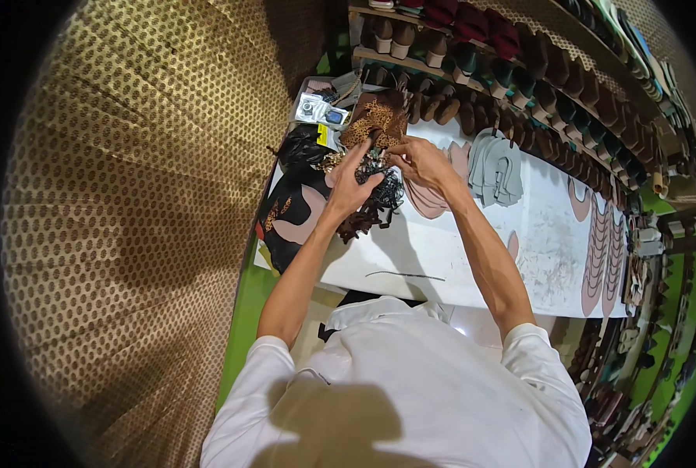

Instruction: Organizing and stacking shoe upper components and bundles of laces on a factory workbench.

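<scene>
Both my hands are over a heap of small strap pieces at the far left of the white table [461, 269]. My left hand [350, 186] rests against the heap, its fingers stretched forward and its thumb apart. Beside it, my right hand [422, 162] has its fingertips pinched together at the heap's right side; what they hold is too small to make out. Leopard-print pieces [379, 117] lie just beyond my fingers. Black looped straps [388, 187] and dark brown straps [358, 227] spill out on the near side.
Pink curved cut-outs [427, 203] and grey ones [496, 168] lie right of my right hand. A black bag [295, 147] and a tray [309, 87] stand at the left. Shelves of shoes [562, 70] line the back. A thin black strip [406, 274] lies near the front edge.
</scene>
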`<state>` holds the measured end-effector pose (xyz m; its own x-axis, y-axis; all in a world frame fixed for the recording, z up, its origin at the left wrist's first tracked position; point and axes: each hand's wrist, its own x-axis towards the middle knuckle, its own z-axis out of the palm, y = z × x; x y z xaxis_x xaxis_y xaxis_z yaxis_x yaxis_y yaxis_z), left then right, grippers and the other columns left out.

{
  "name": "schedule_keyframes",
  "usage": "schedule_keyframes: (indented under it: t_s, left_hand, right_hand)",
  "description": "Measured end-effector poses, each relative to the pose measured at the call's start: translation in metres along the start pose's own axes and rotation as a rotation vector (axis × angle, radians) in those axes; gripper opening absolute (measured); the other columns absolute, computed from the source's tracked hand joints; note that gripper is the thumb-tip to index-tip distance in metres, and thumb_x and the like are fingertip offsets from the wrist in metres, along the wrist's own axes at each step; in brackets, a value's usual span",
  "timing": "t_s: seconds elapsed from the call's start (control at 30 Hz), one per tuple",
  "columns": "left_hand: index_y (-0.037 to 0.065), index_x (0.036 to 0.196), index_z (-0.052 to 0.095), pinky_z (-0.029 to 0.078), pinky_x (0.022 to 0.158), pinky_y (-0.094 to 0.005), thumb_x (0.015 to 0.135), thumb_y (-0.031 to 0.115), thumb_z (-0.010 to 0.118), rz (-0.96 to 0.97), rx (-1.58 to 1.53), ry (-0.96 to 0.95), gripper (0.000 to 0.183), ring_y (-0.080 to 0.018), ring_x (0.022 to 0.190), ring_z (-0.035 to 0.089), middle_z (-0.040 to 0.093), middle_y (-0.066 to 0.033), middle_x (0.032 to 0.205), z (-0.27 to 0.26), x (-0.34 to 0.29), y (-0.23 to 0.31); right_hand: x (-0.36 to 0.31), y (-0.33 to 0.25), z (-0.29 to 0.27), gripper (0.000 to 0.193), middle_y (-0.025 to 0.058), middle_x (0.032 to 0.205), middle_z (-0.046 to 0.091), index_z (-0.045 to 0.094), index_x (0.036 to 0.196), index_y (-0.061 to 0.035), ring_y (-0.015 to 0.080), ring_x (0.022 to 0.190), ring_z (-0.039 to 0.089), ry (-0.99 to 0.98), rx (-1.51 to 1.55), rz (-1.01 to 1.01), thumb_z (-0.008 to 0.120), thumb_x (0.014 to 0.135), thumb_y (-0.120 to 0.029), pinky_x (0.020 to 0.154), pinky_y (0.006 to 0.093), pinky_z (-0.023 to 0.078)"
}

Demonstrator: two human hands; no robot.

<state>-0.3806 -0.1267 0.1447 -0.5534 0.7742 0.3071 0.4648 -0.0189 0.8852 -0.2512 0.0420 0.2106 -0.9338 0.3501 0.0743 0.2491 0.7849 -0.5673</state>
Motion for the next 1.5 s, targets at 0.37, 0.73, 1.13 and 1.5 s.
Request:
schedule_keyframes:
  t_s: [0.37, 0.73, 1.13, 1.5]
  left_hand:
    - [-0.006, 0.118, 0.074, 0.05, 0.081, -0.0244, 0.101, 0.022, 0.071, -0.293, -0.546, -0.428, 0.033, -0.0089, 0.085, 0.064, 0.073, -0.0031, 0.092, 0.028, 0.014, 0.046]
    - [-0.003, 0.114, 0.077, 0.049, 0.068, -0.0252, 0.101, 0.028, 0.071, -0.529, -0.322, -0.695, 0.034, -0.0074, 0.074, 0.061, 0.07, -0.0003, 0.08, 0.052, -0.097, -0.011]
    - [0.009, 0.113, 0.08, 0.056, 0.081, -0.0395, 0.094, 0.034, 0.072, -0.282, 0.17, -0.715, 0.032, -0.0299, 0.087, 0.073, 0.077, -0.0159, 0.096, 0.061, -0.165, -0.056]
    - [0.01, 0.11, 0.079, 0.049, 0.096, -0.0432, 0.082, 0.019, 0.081, 0.147, 0.448, -0.421, 0.029, -0.0364, 0.119, 0.056, 0.063, -0.0155, 0.126, 0.044, -0.181, -0.052]
  right_hand:
    - [-0.055, 0.014, -0.037, 0.023, 0.0042, 0.088, 0.075, 0.076, 0.104, 0.0029, 0.0113, 0.079, 0.063, 0.389, 0.571, 0.306, 0.07, 0.094, -0.018, 0.073, 0.0266, 0.05]
    - [-0.217, 0.064, 0.074, 0.011, 0.0043, 0.086, 0.071, 0.071, 0.093, -0.0019, 0.012, 0.075, 0.066, 0.351, 1.125, 0.821, 0.072, 0.09, -0.013, 0.076, 0.0275, 0.057]
    - [-0.287, 0.066, 0.15, 0.014, 0.0111, 0.088, 0.075, 0.077, 0.1, 0.004, 0.0174, 0.072, 0.07, 0.322, 0.851, 0.785, 0.074, 0.09, -0.006, 0.07, 0.0291, 0.059]
    - [-0.296, 0.063, 0.141, 0.017, 0.0111, 0.113, 0.068, 0.081, 0.098, -0.0079, 0.0326, 0.106, 0.063, 0.266, 0.091, 0.489, 0.076, 0.083, -0.016, 0.09, 0.0426, 0.053]
